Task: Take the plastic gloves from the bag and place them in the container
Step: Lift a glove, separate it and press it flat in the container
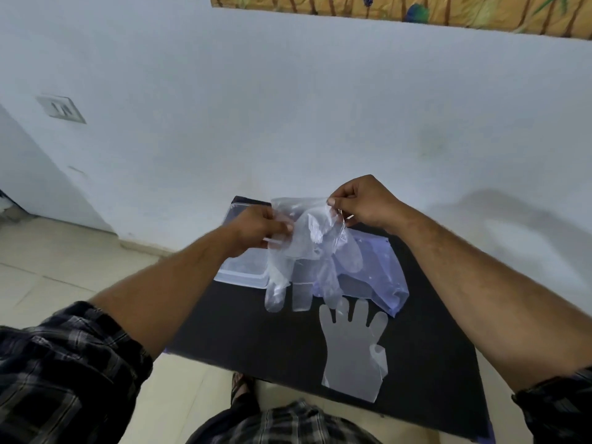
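Head view, both hands raised over table point(250, 341), left hand point(256, 230), right hand point(365, 203) pinching glove point(307, 251)

Flat glove point(352, 344) on near table point(256, 331)

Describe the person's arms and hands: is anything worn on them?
Both hands, left and right, are bare, with no rings or watch visible. The forearms are bare too. Dark plaid sleeves, left and right, are rolled up near the elbows.
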